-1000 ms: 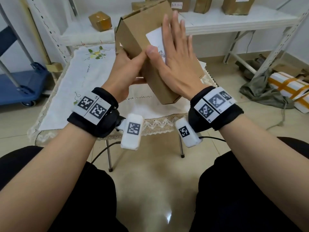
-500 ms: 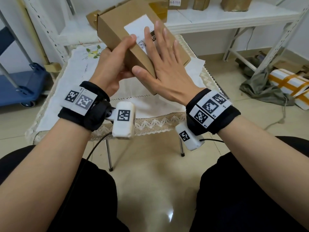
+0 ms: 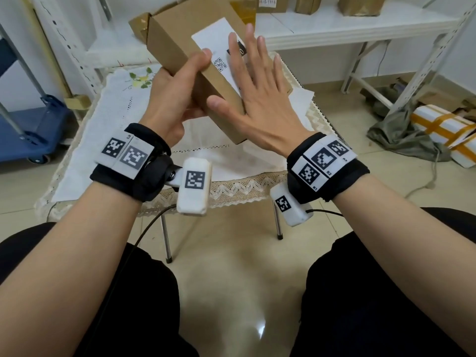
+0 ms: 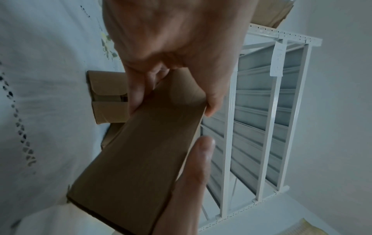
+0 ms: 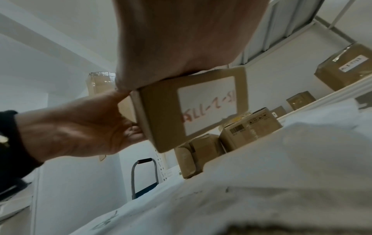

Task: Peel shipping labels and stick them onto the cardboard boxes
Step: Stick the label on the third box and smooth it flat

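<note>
I'm seeing a brown cardboard box wearing a white shipping label with black codes, over the bench's white embroidered cloth showing green-yellow flowers.

Matt brown cardboard box, smooth white paper label, lace-edged cloth, glossy tiled floor.

right hand hides part of shipping label; print unreadable.

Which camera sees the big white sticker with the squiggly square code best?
The head camera: the shipping label faces it, partly under the right hand. The left wrist camera shows only bare cardboard; the right wrist camera shows a different, handwritten label.
</note>
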Demonstrator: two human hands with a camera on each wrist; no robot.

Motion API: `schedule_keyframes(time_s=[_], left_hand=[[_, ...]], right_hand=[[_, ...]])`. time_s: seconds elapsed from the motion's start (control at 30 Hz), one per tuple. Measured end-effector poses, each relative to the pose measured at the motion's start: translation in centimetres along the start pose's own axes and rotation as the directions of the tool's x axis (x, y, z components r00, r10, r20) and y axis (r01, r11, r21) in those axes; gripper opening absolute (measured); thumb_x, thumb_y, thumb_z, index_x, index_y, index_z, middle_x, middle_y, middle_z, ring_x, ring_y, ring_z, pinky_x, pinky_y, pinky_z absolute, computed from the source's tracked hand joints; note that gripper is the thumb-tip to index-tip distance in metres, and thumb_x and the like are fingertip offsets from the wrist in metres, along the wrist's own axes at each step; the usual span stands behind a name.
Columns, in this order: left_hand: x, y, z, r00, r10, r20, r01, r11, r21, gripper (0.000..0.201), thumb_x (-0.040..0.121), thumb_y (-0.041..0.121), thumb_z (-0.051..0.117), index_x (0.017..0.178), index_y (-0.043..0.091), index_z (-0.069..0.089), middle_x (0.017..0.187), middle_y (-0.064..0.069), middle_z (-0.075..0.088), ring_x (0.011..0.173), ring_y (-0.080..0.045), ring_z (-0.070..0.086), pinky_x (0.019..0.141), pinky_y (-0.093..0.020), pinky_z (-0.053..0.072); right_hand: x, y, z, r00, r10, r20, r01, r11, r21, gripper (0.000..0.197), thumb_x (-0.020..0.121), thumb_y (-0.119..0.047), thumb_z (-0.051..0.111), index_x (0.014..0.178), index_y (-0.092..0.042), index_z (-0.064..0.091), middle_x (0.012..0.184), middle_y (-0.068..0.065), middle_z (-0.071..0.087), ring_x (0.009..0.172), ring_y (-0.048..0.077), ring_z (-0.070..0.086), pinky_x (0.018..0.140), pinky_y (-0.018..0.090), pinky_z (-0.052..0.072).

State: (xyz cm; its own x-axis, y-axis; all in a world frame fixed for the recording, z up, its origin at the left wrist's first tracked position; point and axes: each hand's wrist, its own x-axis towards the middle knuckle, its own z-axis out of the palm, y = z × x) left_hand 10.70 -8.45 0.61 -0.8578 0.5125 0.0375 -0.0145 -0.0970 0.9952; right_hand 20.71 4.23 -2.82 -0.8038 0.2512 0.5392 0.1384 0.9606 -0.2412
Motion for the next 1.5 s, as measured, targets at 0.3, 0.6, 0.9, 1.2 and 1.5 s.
schedule_keyframes(time_s=[0.3, 0.6, 0.9, 1.2, 1.5], left_hand=[[-0.3, 0.8, -1.5, 0.999, 0.008, -0.051, -0.006, 0.999, 0.033, 0.050, 0.090, 0.044, 0.071, 0.131, 0.018, 0.058, 0.112, 0.005, 0.075, 0.100, -0.017, 0.075, 0.072, -0.031, 0.063], [-0.6, 0.5, -1.6, 0.999, -0.001, -0.035, 0.002, 1.000, 0.031, 0.052, 0.089, 0.044, 0.072, 0.131, 0.017, 0.057, 0.112, 0.006, 0.074, 0.097, -0.016, 0.076, 0.072, -0.031, 0.063], [0.2, -0.2, -1.7, 0.998, -0.005, -0.066, 0.007, 0.999, 0.031, 0.056, 0.085, 0.046, 0.073, 0.131, 0.018, 0.060, 0.110, 0.004, 0.077, 0.099, -0.015, 0.075, 0.081, -0.040, 0.064], [0.8, -0.5, -1.7, 0.996, -0.001, -0.094, 0.002, 1.000, 0.011, 0.057, 0.084, 0.047, 0.074, 0.130, 0.017, 0.062, 0.094, 0.010, 0.073, 0.097, -0.014, 0.075, 0.080, -0.037, 0.063], [0.5, 0.2, -2.3, 1.000, -0.021, -0.011, 0.022, 0.997, 0.068, 0.055, 0.088, 0.049, 0.070, 0.132, 0.018, 0.061, 0.116, 0.002, 0.075, 0.097, -0.018, 0.076, 0.068, -0.028, 0.060]], right_hand=[[0.4, 2.1, -0.2, 0.992, 0.100, 0.071, -0.105, 0.992, 0.068, 0.091, 0.096, -0.072, 0.018, 0.162, -0.016, -0.009, 0.168, 0.012, -0.020, 0.156, 0.029, -0.018, 0.124, 0.055, -0.010], [0.8, 1.3, -0.5, 0.994, 0.108, 0.030, -0.110, 0.992, 0.066, 0.096, 0.094, -0.074, 0.023, 0.162, -0.013, -0.008, 0.168, 0.014, -0.019, 0.156, 0.030, -0.017, 0.124, 0.058, -0.009], [0.1, -0.3, 0.6, 0.997, 0.002, 0.082, -0.005, 0.999, 0.035, 0.096, 0.094, -0.074, 0.022, 0.162, -0.012, -0.008, 0.168, 0.017, -0.018, 0.156, 0.032, -0.017, 0.124, 0.056, -0.009], [-0.5, -1.9, 0.9, 0.982, -0.150, 0.119, 0.149, 0.989, 0.017, 0.101, 0.093, -0.076, 0.032, 0.163, -0.013, -0.004, 0.168, 0.017, -0.016, 0.156, 0.033, -0.015, 0.124, 0.058, -0.009], [0.0, 0.4, 0.0, 0.997, -0.009, 0.072, 0.005, 0.999, 0.054, 0.095, 0.096, -0.072, 0.028, 0.163, -0.013, -0.006, 0.169, 0.015, -0.017, 0.156, 0.032, -0.015, 0.124, 0.059, -0.006]])
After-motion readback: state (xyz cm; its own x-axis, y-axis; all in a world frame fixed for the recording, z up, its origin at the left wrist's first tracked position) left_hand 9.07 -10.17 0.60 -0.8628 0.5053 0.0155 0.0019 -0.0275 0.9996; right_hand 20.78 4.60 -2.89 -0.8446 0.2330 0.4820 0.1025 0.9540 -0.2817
